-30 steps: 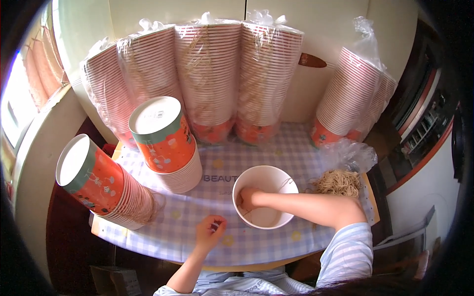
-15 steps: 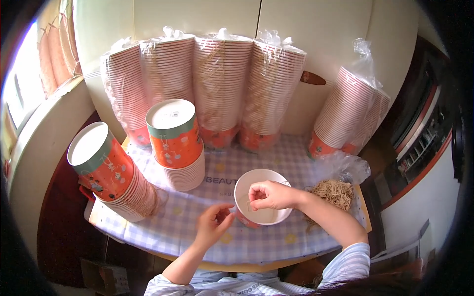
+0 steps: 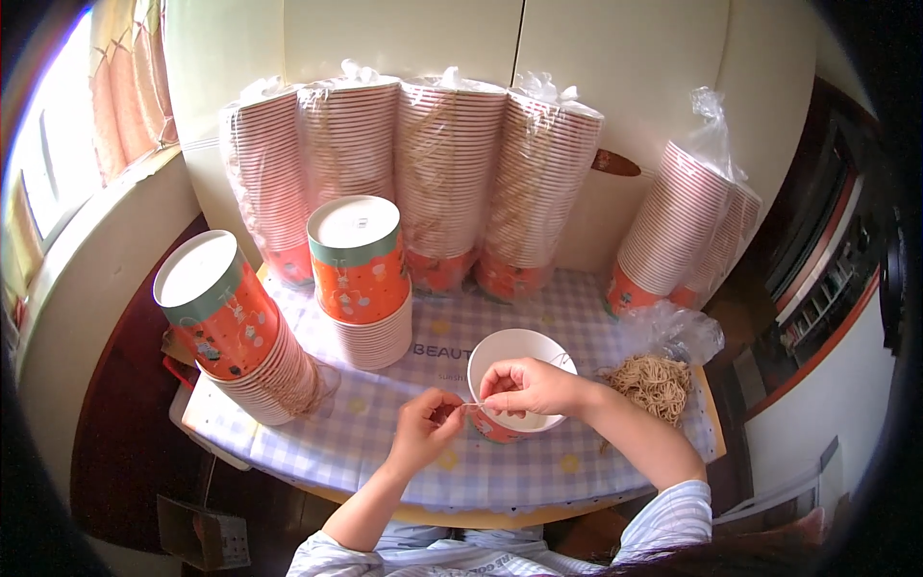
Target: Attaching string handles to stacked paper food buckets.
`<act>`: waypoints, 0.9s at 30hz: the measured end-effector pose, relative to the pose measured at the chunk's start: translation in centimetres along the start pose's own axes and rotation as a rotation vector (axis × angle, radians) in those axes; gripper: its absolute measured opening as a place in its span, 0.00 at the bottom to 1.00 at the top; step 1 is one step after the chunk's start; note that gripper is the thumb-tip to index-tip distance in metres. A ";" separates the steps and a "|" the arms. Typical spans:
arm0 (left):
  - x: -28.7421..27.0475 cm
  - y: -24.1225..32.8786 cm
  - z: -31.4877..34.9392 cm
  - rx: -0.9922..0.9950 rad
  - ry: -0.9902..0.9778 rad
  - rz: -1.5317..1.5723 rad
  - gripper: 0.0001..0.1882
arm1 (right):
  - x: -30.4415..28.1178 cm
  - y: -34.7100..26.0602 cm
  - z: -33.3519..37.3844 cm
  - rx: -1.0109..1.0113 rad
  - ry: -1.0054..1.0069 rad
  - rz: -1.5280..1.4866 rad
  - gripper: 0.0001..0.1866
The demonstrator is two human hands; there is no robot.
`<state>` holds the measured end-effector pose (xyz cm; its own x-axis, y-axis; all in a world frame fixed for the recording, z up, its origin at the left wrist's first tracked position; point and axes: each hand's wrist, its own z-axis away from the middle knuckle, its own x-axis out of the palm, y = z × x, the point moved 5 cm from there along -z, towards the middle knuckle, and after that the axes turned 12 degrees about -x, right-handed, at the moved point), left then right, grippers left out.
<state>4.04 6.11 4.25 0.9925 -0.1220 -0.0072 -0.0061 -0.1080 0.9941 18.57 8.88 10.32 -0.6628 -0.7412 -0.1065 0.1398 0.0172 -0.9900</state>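
A thin beige string [image 3: 472, 405] runs between my hands at the near side of a paper bucket. My left hand [image 3: 426, 430], fingers pinched, grips one end just left of the bucket. My right hand [image 3: 527, 388] pinches the string over the bucket's mouth. The white-lined paper bucket [image 3: 510, 344] stands upright on the table, its orange outside showing below the rim; my right hand hides part of its inside. A bit of string also shows at its right rim. Right of it, beyond my right forearm, lies a tangled heap of beige string [image 3: 654, 385].
Two upside-down stacks of orange buckets, a left stack [image 3: 231, 327] and a middle stack [image 3: 358, 279], stand on the checked tablecloth [image 3: 375, 438]. Several bagged bucket stacks [image 3: 447, 173] line the back. More bagged stacks [image 3: 673, 221] stand at right, by a crumpled plastic bag [image 3: 663, 329].
My left hand has moved right and up to meet the right hand, closing its fingers on the string. The whole view has shifted slightly.
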 end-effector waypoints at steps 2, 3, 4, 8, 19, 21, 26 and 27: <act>-0.3 -0.9 0.2 -0.025 -0.008 0.012 0.02 | 0.0 0.4 -0.1 -0.043 0.011 -0.034 0.05; -0.2 -1.7 0.5 -0.057 -0.048 -0.019 0.03 | 0.1 0.5 -0.1 -0.087 0.024 -0.071 0.05; -0.1 -2.3 0.7 -0.088 -0.086 -0.052 0.05 | 0.5 0.7 0.0 -0.075 0.023 -0.081 0.05; 0.2 -2.5 2.5 -0.187 -0.297 -0.144 0.07 | 2.1 1.8 0.6 0.000 -0.012 -0.049 0.04; 1.4 -2.0 3.5 -0.041 -0.251 0.228 0.15 | 5.1 1.3 1.5 -0.203 0.092 0.772 0.09; 2.1 -3.6 3.9 -0.299 -0.367 0.380 0.09 | 5.0 1.6 1.6 -0.216 0.101 0.723 0.09; 1.3 -4.0 3.9 -0.365 -0.355 0.404 0.09 | 4.4 1.7 1.9 -0.242 0.195 0.652 0.07; 1.1 -4.1 3.9 -0.335 -0.327 0.328 0.09 | 4.2 1.8 1.9 -0.236 0.195 0.648 0.07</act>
<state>4.70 2.58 -0.23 0.8555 -0.4015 0.3271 -0.2153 0.2988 0.9297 17.42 4.48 8.28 -0.6227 -0.4000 -0.6725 0.4014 0.5744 -0.7134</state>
